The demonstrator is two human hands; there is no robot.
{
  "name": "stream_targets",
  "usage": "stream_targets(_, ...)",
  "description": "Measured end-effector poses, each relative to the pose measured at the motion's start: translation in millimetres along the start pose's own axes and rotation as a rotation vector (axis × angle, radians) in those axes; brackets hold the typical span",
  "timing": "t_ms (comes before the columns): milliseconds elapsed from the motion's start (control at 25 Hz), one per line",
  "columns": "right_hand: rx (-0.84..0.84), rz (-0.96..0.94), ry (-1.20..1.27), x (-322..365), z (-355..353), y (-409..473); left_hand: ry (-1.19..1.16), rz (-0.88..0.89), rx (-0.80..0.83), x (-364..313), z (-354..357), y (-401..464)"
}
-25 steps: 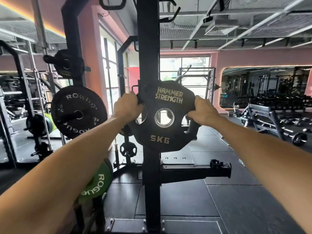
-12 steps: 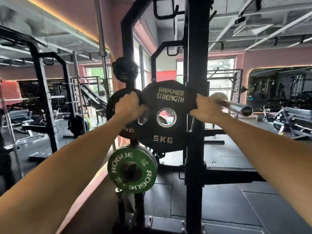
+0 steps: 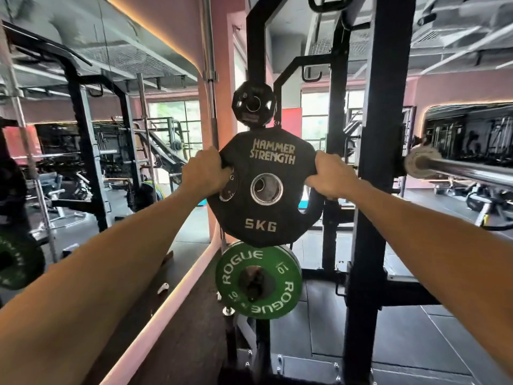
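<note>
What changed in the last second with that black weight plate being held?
The black many-sided 5 kg weight plate has been carried leftward: the black steel upright once behind it now stands to its right, and the green rubber Rogue plate, then lower left, sits just below it. The left hand and right hand still grip its side edges.

The one view sits on the person's head, wide-angled, facing forward and slightly down along the outstretched left forearm (image 3: 125,259) and right forearm (image 3: 416,232), which run from the lower corners to the black plate (image 3: 261,212) at picture centre. It is close to the rack upright (image 3: 383,134); the green plate (image 3: 274,270) lies lower, the barbell end (image 3: 422,162) at the right edge
</note>
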State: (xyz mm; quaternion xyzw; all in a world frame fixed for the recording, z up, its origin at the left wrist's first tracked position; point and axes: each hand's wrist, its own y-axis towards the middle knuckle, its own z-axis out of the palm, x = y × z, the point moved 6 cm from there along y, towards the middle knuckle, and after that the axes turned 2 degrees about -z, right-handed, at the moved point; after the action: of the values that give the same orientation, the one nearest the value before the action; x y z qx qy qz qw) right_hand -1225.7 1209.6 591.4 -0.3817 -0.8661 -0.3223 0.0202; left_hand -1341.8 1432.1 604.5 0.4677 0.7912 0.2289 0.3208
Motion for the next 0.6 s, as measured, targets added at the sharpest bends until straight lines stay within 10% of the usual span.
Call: stream_targets(600, 0.019, 0.069, -0.052, -15, 156, 170, -0.025, 0.087, 0.083, 97, 153, 156)
